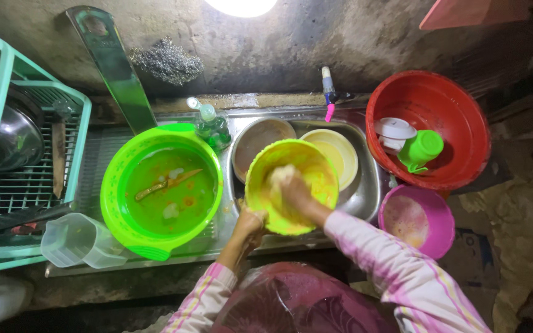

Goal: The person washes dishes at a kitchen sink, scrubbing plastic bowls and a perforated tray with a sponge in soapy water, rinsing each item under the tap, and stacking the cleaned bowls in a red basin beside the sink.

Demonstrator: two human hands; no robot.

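Right hand [291, 188] pressed around a pale sponge [280, 174], scrubbing inside the yellow bowl [316, 169] over the steel sink [365, 191] | left hand [249, 223] clamps the bowl's near rim | green basin [155, 240] of murky water left of sink, red tub [458, 111] right | risk: soapy rim slipping from the grip, likely knocking the dishes beneath.

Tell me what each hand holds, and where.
Left hand has its grip on the yellow bowl at its near rim; right hand presses a sponge inside it.
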